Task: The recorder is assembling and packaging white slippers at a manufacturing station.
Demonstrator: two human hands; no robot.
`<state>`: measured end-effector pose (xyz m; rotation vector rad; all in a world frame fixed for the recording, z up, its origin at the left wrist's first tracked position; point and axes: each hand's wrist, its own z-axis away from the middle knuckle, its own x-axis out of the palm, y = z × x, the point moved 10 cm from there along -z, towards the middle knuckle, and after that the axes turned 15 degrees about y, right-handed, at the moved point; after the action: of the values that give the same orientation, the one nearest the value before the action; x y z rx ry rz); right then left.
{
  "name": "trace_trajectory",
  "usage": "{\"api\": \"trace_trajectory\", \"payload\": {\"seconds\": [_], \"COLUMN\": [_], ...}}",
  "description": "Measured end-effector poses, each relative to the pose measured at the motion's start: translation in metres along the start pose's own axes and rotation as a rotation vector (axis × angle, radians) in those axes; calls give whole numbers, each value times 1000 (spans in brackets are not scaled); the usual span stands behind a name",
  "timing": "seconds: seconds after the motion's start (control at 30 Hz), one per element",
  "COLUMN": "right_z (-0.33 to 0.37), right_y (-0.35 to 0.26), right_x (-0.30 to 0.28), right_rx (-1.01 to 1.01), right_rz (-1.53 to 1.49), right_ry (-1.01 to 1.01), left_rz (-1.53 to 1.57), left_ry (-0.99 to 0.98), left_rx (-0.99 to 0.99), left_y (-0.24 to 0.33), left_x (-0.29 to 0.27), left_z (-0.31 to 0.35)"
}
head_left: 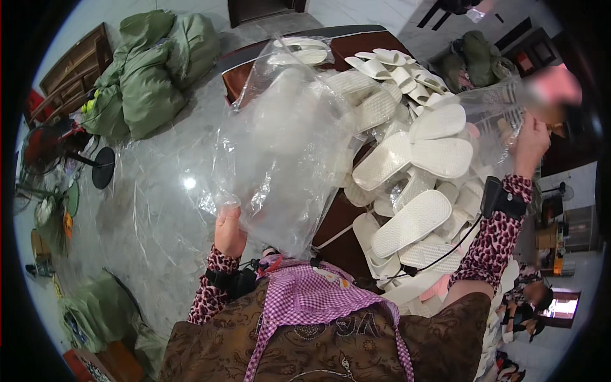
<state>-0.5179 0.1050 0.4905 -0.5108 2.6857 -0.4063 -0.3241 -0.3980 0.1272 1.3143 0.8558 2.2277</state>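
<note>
My left hand pinches the lower left corner of a large clear plastic bag. The bag hangs spread over the table's left edge and looks flat. At the right, my raised right hand has its fingers closed on the edge of another piece of clear plastic, probably a bag; its contents, if any, I cannot make out. Between my hands lies a heap of white slippers with textured soles, some sole up. More white slippers lie in rows toward the far end.
The slippers lie on a dark reddish-brown table. Stuffed green sacks stand at the far left on the grey floor. A standing fan is near them. Another green sack sits at the lower left. Other people are at the right.
</note>
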Motion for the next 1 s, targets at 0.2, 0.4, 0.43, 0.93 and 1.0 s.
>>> {"api": "trace_trajectory", "payload": {"seconds": [0.2, 0.4, 0.43, 0.93, 1.0], "right_z": [-21, 99, 131, 390, 404], "right_y": [-33, -209, -237, -347, -340], "right_x": [-23, 61, 71, 102, 108], "right_rx": [35, -118, -80, -364, -320], "right_rz": [4, -824, -873, -721, -694], "right_ry": [218, -368, -537, -1011, -1061], "left_rz": [48, -53, -112, 9, -10], "left_ry": [65, 32, -2, -128, 2], "left_rx": [-56, -22, -6, 57, 29], "left_y": [-8, -4, -4, -15, -18], "left_x": [-7, -7, -4, 6, -7], "left_z": [-5, -1, -2, 1, -4]}}
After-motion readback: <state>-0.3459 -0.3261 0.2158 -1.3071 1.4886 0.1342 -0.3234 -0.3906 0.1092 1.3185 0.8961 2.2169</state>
